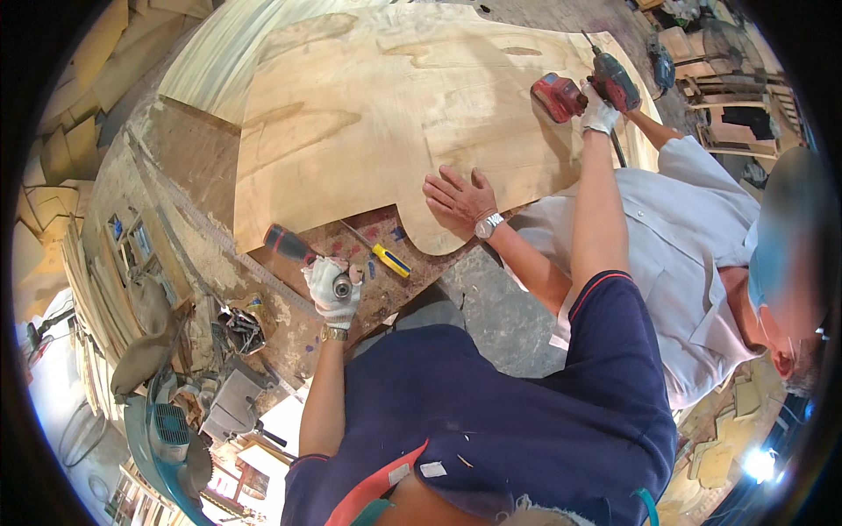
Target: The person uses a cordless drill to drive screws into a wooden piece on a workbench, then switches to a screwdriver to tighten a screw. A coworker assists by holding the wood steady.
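Observation:
My left hand, in a white knit glove, is closed round a hammer close to its round metal head. The hammer's black-and-red grip sticks out toward the far left, over the board's edge. Across at the far right, my gloved right hand is wrapped round the handle of a cordless drill with a red battery. The drill's bit points away, above the plywood sheet. This large sheet has a curved cutout at its near edge. A yellow-and-black screwdriver lies just right of my left hand.
At the right a co-worker in a light shirt leans in, one bare hand flat on the plywood; the other is hidden behind the drill. The stained worktable shows at the near edge. A teal machine stands lower left, beside stacked wood strips.

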{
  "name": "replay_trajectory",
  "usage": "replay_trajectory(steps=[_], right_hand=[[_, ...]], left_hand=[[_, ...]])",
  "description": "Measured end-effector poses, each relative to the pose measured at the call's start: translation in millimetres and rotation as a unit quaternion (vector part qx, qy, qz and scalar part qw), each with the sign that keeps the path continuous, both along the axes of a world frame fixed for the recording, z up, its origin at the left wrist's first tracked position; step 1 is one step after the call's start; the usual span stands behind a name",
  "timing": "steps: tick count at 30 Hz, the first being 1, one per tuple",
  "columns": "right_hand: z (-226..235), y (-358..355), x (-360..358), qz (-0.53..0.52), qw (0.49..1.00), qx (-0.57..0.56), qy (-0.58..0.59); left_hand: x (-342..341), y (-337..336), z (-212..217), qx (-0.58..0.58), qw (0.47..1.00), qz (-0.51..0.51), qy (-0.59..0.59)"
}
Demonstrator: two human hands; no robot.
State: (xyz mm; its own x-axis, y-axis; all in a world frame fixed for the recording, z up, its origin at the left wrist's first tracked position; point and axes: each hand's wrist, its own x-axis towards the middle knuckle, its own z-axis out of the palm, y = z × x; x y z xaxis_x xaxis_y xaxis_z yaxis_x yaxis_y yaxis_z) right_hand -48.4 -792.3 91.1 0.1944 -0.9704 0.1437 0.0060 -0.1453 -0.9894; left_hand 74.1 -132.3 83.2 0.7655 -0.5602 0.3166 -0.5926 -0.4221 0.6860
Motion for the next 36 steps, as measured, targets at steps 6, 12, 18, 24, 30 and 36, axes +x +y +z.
replay_trajectory(steps=[6, 12, 18, 24, 30, 36], right_hand=[[22, 18, 17, -0.015, 0.998, -0.006, 0.058], [55, 161, 50, 0.109, 0.980, 0.057, -0.155], [84, 330, 68, 0.210, 0.977, -0.037, -0.011], [108, 433, 53, 0.299, 0.917, 0.188, -0.188], [129, 473, 17, 0.305, 0.935, -0.072, 0.164], [132, 483, -6, 0.281, 0.924, -0.198, 0.170]], left_hand=[[0, 1, -3, -0.027, 1.000, 0.000, 0.015], [-8, 28, 12, -0.082, 0.992, -0.034, 0.090], [-1, 34, 37, 0.019, 0.992, -0.094, 0.082], [8, 24, 137, -0.193, 0.974, 0.026, 0.119], [23, 0, 247, -0.245, 0.950, -0.070, 0.182], [10, -9, 269, -0.274, 0.903, -0.140, 0.301]])
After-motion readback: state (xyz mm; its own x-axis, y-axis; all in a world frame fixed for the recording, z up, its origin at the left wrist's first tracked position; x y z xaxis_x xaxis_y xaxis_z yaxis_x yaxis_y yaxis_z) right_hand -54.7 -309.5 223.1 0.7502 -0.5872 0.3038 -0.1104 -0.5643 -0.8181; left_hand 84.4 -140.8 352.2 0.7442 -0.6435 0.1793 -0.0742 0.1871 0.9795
